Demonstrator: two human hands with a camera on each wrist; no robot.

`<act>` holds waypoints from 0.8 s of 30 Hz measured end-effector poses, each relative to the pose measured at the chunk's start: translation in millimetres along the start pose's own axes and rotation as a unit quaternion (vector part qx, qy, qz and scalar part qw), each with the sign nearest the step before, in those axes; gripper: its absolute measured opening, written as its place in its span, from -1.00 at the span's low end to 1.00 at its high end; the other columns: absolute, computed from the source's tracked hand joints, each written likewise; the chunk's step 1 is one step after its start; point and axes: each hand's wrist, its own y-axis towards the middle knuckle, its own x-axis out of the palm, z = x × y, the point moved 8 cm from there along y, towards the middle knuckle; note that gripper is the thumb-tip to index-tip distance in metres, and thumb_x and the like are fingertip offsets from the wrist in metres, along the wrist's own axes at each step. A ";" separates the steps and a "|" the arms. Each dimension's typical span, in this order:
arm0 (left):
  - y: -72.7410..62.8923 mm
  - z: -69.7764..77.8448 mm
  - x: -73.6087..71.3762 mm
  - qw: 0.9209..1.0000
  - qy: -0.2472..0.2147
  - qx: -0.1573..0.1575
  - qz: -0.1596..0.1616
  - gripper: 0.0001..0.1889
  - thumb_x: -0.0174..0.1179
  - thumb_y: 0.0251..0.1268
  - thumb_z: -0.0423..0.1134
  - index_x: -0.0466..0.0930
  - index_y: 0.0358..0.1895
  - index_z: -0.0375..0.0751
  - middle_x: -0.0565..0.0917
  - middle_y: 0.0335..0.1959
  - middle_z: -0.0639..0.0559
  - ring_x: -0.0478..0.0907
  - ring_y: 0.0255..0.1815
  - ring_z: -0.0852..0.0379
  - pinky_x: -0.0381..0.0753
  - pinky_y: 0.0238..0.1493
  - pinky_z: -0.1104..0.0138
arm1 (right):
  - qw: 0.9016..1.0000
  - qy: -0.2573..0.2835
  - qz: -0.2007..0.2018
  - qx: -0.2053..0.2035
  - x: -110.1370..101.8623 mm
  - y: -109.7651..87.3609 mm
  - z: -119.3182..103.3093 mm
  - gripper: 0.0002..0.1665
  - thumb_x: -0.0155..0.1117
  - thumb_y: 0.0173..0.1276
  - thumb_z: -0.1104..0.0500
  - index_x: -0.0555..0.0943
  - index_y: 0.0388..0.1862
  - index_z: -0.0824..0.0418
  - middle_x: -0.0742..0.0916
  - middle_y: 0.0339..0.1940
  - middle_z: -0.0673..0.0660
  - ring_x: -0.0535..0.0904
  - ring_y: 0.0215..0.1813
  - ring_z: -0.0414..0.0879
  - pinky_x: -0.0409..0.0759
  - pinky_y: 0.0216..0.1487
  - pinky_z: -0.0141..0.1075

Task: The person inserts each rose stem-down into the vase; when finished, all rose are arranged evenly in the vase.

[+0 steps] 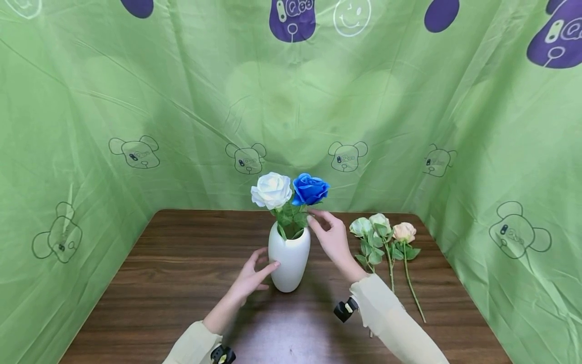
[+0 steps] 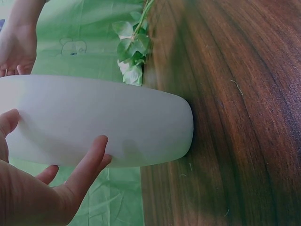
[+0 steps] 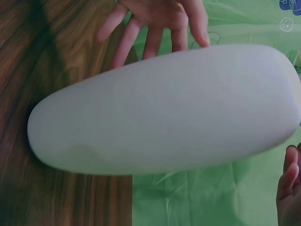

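Observation:
A white vase [image 1: 289,263] stands upright on the wooden table, holding a white rose [image 1: 272,190] and a blue rose [image 1: 311,189] with green leaves [image 1: 291,215] at its mouth. My left hand [image 1: 247,277] has its fingers spread at the vase's left side, thumb against the wall. In the left wrist view, its fingers overlap the white surface of the vase [image 2: 103,122]. Up by the rim, my right hand [image 1: 332,237] has thumb and forefinger slightly apart, their tips right at the leaves below the blue bloom. The stems inside the vase are hidden.
To the right lie several loose roses: pale green and whitish blooms [image 1: 360,227] and a peach rose [image 1: 404,232], their stems toward me. My right forearm passes over some stems. A green printed cloth [image 1: 191,126] hangs around the wooden table [image 1: 182,263].

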 end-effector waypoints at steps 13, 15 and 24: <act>-10.0 15.6 3.9 1.000 0.004 -0.002 -0.006 -0.38 0.12 0.19 -0.21 0.08 0.25 -0.35 0.20 0.14 -0.45 0.29 0.03 -0.36 0.55 -0.31 0.04 | 0.999 -0.020 0.010 0.032 -28.0 -19.0 26.6 -0.80 0.19 0.21 0.29 0.59 -0.19 0.35 0.64 -0.41 0.19 0.46 -0.43 -0.06 0.45 -0.43 -0.35; -9.8 15.4 3.9 1.000 0.004 -0.003 -0.005 -0.38 0.13 0.19 -0.21 0.08 0.25 -0.34 0.20 0.14 -0.45 0.29 0.03 -0.36 0.55 -0.31 0.04 | 0.999 -0.028 0.013 0.032 -32.9 -21.3 39.7 -0.79 0.20 0.20 0.29 0.59 -0.20 0.37 0.64 -0.42 0.19 0.46 -0.45 -0.07 0.44 -0.45 -0.36; -10.1 15.5 4.1 1.000 0.003 -0.002 -0.005 -0.39 0.13 0.19 -0.21 0.09 0.24 -0.34 0.20 0.14 -0.44 0.29 0.03 -0.36 0.55 -0.31 0.03 | 0.995 -0.068 0.023 0.074 -53.0 -33.2 110.7 -0.79 0.22 0.20 0.20 0.61 -0.22 0.30 0.66 -0.28 0.14 0.50 -0.34 -0.15 0.46 -0.36 -0.43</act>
